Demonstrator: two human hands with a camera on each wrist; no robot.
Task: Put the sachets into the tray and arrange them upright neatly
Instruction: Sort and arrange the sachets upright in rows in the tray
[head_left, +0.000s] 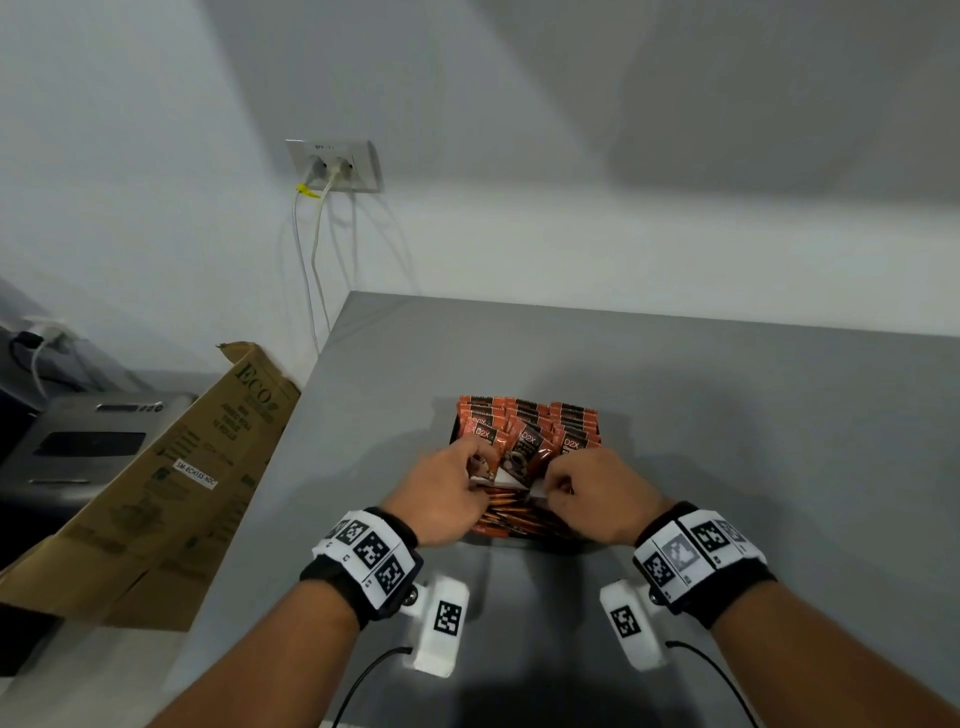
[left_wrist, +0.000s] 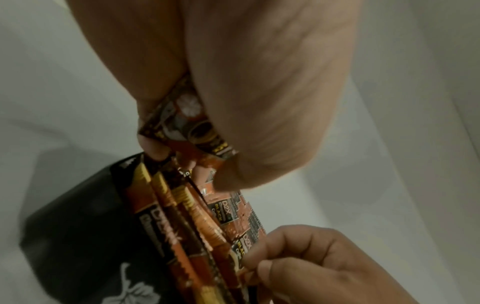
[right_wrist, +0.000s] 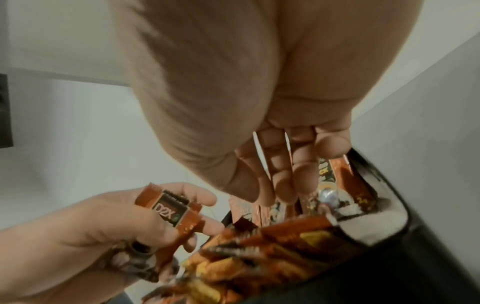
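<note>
A black tray (head_left: 524, 543) on the grey table holds rows of upright orange and black sachets (head_left: 530, 415) at its far end. Loose sachets (head_left: 511, 514) lie piled flat at its near end. My left hand (head_left: 480, 466) is over the tray's near left and grips a D2X sachet (right_wrist: 172, 210) between thumb and fingers. My right hand (head_left: 554, 480) is over the near right, its curled fingers (right_wrist: 281, 174) set among the upright sachets with sachet edges between them. In the left wrist view it pinches a sachet (left_wrist: 242, 246). The tray wall (left_wrist: 78, 236) bears a white leaf print.
A tilted cardboard box (head_left: 171, 493) leans at the table's left edge, beside a grey machine (head_left: 88, 441). A wall socket (head_left: 337, 165) with cables sits above the table's far left corner. Bare grey tabletop (head_left: 779, 441) surrounds the tray.
</note>
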